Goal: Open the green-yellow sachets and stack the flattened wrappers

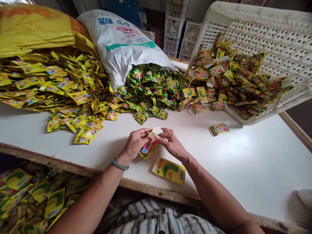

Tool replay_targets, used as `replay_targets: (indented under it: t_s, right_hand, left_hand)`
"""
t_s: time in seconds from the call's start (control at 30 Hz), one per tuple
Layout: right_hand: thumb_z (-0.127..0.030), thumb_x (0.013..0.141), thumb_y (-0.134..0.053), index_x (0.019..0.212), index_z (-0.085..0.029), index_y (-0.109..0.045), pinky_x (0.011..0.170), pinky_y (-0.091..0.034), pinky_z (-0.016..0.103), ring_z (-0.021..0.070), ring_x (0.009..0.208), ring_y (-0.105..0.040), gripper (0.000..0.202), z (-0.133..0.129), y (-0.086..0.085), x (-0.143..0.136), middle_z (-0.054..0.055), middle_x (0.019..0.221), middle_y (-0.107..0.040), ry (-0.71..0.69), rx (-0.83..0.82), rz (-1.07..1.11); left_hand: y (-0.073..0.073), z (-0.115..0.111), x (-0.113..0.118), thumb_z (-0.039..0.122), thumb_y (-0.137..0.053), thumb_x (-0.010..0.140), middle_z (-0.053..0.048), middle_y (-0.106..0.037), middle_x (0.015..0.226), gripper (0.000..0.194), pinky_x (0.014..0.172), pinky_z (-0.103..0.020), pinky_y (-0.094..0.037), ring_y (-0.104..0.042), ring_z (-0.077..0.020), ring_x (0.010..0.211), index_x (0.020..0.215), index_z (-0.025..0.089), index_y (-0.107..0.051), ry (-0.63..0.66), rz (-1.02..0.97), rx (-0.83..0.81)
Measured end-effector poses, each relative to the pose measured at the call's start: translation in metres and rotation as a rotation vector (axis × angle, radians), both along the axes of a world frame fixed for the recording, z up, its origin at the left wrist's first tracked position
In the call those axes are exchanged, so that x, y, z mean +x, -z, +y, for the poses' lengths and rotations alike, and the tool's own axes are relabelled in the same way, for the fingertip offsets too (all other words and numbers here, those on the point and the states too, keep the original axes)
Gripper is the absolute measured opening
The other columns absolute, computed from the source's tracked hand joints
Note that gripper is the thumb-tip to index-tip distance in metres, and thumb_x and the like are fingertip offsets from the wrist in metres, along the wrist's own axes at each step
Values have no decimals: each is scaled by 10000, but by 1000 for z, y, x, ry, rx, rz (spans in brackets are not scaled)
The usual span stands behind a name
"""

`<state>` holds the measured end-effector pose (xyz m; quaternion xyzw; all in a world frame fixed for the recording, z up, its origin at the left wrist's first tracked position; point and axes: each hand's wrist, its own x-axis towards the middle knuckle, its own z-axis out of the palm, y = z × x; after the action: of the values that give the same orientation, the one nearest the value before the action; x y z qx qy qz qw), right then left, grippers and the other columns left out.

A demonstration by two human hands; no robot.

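Looks out from the person's head, forward and down across the table [248, 162]. Shows the left hand [134, 144] and right hand [174, 144] at close range, just below mid-frame. Takes in the striped shirt [161, 222] at bottom centre, then reaches to farther stacked crates [172, 31] at upper centre. Serves as the only view.

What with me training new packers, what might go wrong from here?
The right forearm could brush the yellow carton off the nearby table edge. The yellow packets touch the green packets, so they might get mixed. Boxes spilling from the tilted basket could slide into the green pile.
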<state>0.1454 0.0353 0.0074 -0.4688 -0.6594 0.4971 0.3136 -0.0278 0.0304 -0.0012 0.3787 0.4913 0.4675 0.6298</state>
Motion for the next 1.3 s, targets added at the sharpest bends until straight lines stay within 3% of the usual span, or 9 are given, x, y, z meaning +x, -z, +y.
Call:
replay_targets:
  t_s: [0.13,0.23,0.43,0.57,0.63,0.73,0.87,1.07,1.3]
  right_hand:
    - [-452,755,-754,1106,-254,-618,820,-473,311,180,922,-575,425,-2,10,-8,34,990,-623,106,-58,351]
    - [-417,733,-775,1010,-210,-633,738,-462,279,139,753,-554,374,-1,15,-13,-1,798,-603,129,-105,502]
    - [-442,712,-782,810,-167,-656,665,-431,262,116,664,-506,318,1,14,-8,0,727,-590,216,-152,479]
    - [-451,706,-775,763,-165,-604,648,-439,259,114,647,-517,338,2,20,-4,2,721,-590,198,-194,467]
    - [-436,694,-785,882,-180,-613,642,-438,257,123,656,-529,361,3,23,-2,-14,712,-585,198,-196,456]
    - [-421,691,-792,1068,-200,-640,662,-444,274,144,685,-556,463,6,21,2,-9,743,-629,193,-121,353]
    - [-451,816,-675,864,-187,-744,810,-446,312,193,863,-615,277,4,11,4,65,938,-721,144,76,143]
    - [-479,727,-741,750,-135,-703,685,-440,285,156,681,-572,347,2,13,-3,54,730,-679,148,-161,325]
    - [-464,682,-770,741,-126,-739,638,-355,266,114,635,-461,344,5,13,3,25,669,-635,193,-254,324]
  left_hand:
    - [-1,0,0,415,-831,616,18,-691,726,646,615,-264,-502,-657,-175,647,1127,204,-496,-164,2,88]
    - [2,-1,0,405,-777,711,13,-684,783,546,653,-254,-506,-658,-162,696,1124,221,-472,-120,18,180]
    - [8,-5,1,396,-693,813,-54,-672,1039,534,781,-271,-507,-663,-182,882,1237,224,-416,164,164,273]
    - [13,-4,-1,366,-679,829,-39,-671,975,464,787,-270,-500,-654,-182,876,1183,222,-416,259,284,321]
    - [15,-3,-2,354,-695,813,-32,-670,941,429,767,-267,-498,-651,-179,842,1134,216,-447,287,321,321]
    - [13,-3,-2,357,-725,783,-27,-683,918,525,706,-272,-510,-659,-181,784,1186,227,-416,252,223,251]
    - [8,-6,-1,371,-762,743,-8,-701,816,639,624,-266,-512,-663,-179,684,1223,234,-362,76,24,145]
    - [5,-7,-1,376,-798,693,-22,-712,763,570,578,-249,-499,-653,-169,623,1129,183,-486,54,13,93]
    - [3,-7,-2,385,-832,654,-76,-748,856,553,630,-276,-535,-685,-191,683,1088,138,-593,78,-4,29]
